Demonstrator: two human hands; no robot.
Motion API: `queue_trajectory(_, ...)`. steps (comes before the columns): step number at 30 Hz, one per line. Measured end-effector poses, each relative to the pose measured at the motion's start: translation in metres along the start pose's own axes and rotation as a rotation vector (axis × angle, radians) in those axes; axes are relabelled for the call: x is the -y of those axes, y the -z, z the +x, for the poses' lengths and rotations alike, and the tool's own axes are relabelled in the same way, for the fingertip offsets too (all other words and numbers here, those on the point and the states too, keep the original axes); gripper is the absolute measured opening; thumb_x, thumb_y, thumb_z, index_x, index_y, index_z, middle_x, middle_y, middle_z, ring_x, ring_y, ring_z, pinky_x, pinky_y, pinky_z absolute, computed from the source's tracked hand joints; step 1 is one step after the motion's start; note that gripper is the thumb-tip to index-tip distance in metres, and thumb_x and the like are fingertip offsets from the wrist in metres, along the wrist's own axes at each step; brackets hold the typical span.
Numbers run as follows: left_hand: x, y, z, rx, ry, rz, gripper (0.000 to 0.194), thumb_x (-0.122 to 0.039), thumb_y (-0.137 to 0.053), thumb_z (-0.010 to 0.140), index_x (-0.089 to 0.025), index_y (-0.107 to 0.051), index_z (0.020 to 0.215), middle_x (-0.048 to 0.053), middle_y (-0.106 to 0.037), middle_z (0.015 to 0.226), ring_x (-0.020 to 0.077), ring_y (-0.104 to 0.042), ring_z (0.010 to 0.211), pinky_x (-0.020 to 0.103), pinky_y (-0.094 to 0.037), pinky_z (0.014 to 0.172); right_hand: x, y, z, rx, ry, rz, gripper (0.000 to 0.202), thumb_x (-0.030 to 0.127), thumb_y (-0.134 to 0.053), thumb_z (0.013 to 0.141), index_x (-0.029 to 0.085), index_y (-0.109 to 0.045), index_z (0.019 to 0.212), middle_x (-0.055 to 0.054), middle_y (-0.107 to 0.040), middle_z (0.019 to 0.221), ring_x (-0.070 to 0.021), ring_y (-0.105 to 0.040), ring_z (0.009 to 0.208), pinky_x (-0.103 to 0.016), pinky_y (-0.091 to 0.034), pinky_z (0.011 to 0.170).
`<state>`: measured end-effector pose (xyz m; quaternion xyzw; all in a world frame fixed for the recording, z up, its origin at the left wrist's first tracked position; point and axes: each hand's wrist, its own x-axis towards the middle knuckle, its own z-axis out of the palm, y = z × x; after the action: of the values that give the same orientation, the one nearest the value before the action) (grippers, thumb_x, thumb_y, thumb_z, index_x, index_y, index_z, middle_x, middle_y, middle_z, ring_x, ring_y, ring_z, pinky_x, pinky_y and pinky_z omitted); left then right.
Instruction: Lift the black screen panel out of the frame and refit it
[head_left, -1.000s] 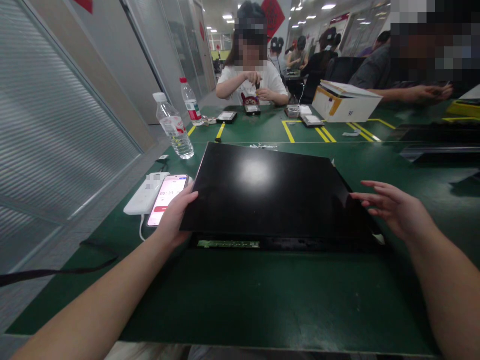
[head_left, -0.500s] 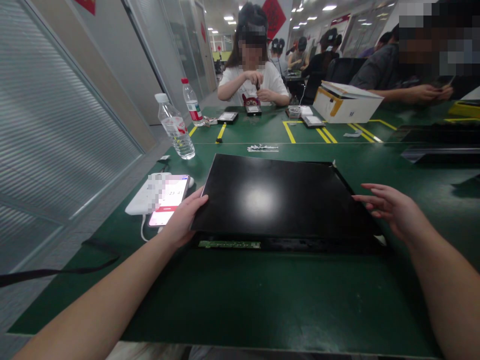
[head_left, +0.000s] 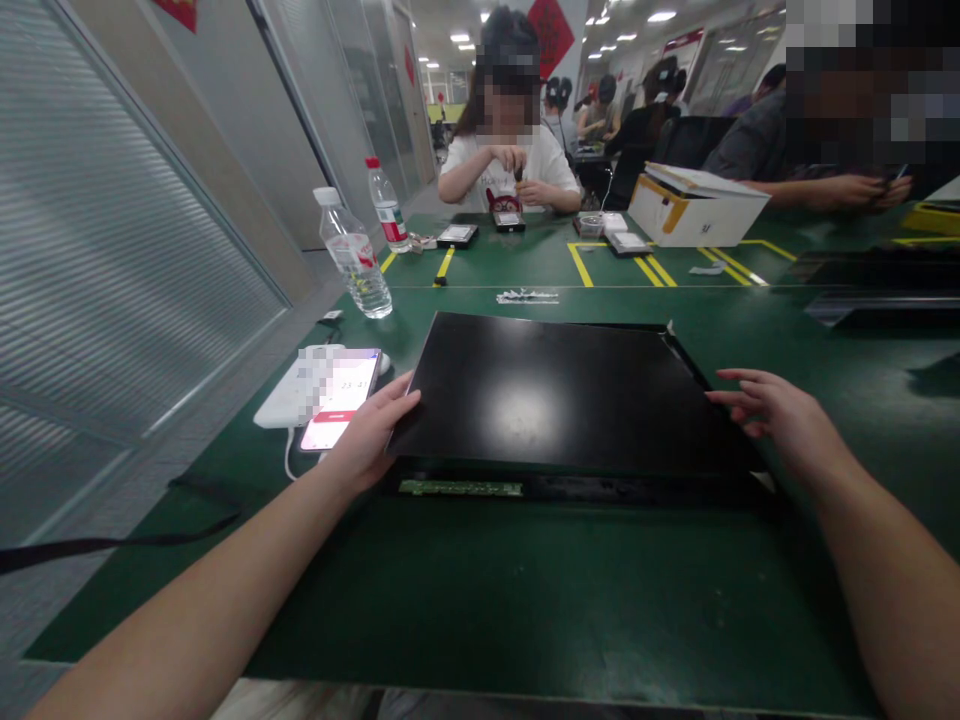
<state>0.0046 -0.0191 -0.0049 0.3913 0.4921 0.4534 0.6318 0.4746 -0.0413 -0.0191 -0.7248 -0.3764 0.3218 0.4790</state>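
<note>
A glossy black screen panel (head_left: 585,400) lies over a black frame (head_left: 637,490), its left side slightly raised. Along the near edge a strip of green circuit board (head_left: 461,489) shows. My left hand (head_left: 379,425) grips the panel's left edge, thumb on top and the other fingers out of sight beneath it. At the right edge, my right hand (head_left: 776,415) has its fingers apart, with the fingertips close to or touching the rim; nothing is held in it.
Left of the panel are a lit phone (head_left: 341,400), a white device (head_left: 289,390) and a water bottle (head_left: 356,255). Across the green table (head_left: 525,590), a person (head_left: 510,160) works over a hard drive (head_left: 508,220). A white box (head_left: 697,210) stands at the back right.
The panel's raised left side has come down slightly, with my left hand still on it. My right hand has barely moved. The view has shifted a little.
</note>
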Motion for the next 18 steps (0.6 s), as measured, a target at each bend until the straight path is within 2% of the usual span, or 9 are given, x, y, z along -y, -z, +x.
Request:
queue_trajectory(5, 0.002, 0.0, -0.002, 0.023, -0.032, -0.013, 0.068, -0.022, -0.08, 0.083, -0.016, -0.062, 0.149, 0.013, -0.081, 0.122, 0.0292, -0.078, 0.101, 0.03, -0.061, 0.07, -0.002, 0.001, 0.001, 0.01, -0.005, 0.002, 0.04, 0.037, -0.057, 0.08, 0.02, -0.072, 0.112, -0.012, -0.077, 0.097, -0.0157, -0.056, 0.071, -0.021, -0.036, 0.048)
queue_trajectory(8, 0.004, 0.0, -0.001, 0.032, -0.031, -0.021, 0.076, -0.02, -0.082, 0.082, -0.014, -0.058, 0.153, 0.014, -0.081, 0.122, 0.0293, -0.079, 0.101, 0.029, -0.062, 0.07, -0.002, 0.001, -0.001, -0.002, 0.0, -0.088, 0.04, 0.04, -0.056, 0.079, 0.021, -0.073, 0.11, -0.011, -0.076, 0.095, -0.0171, -0.056, 0.071, -0.025, -0.036, 0.05)
queue_trajectory(12, 0.006, -0.001, -0.001, 0.053, -0.037, -0.044, 0.073, -0.018, -0.081, 0.083, -0.015, -0.059, 0.152, 0.014, -0.081, 0.124, 0.0295, -0.08, 0.102, 0.032, -0.065, 0.078, 0.022, -0.01, -0.015, -0.07, 0.055, -0.326, 0.037, 0.047, -0.066, 0.072, 0.023, -0.079, 0.098, -0.009, -0.078, 0.095, -0.0197, -0.057, 0.075, -0.03, -0.04, 0.057)
queue_trajectory(15, 0.006, -0.001, 0.0, 0.061, -0.046, -0.056, 0.071, -0.017, -0.081, 0.084, -0.014, -0.06, 0.152, 0.015, -0.081, 0.124, 0.0299, -0.08, 0.103, 0.035, -0.066, 0.085, 0.038, -0.014, -0.032, -0.039, 0.182, -0.162, 0.038, 0.047, -0.073, 0.068, 0.023, -0.08, 0.097, -0.011, -0.08, 0.099, -0.0183, -0.055, 0.072, -0.031, -0.044, 0.06)
queue_trajectory(17, 0.007, 0.0, 0.0, 0.072, -0.042, -0.062, 0.072, -0.016, -0.082, 0.083, -0.014, -0.06, 0.152, 0.015, -0.081, 0.123, 0.0306, -0.08, 0.104, 0.037, -0.066, 0.087, 0.025, 0.004, -0.042, 0.11, 0.199, 0.031, 0.045, 0.048, -0.079, 0.069, 0.025, -0.08, 0.107, -0.013, -0.079, 0.106, -0.0196, -0.059, 0.074, -0.033, -0.05, 0.063)
queue_trajectory(18, 0.007, 0.0, 0.0, 0.077, -0.04, -0.063, 0.073, -0.015, -0.082, 0.083, -0.014, -0.06, 0.152, 0.015, -0.081, 0.123, 0.031, -0.08, 0.105, 0.037, -0.066, 0.088, 0.009, 0.022, -0.048, 0.163, 0.168, 0.093, 0.048, 0.049, -0.078, 0.071, 0.027, -0.079, 0.114, -0.014, -0.078, 0.107, -0.0238, -0.065, 0.082, -0.036, -0.054, 0.067)
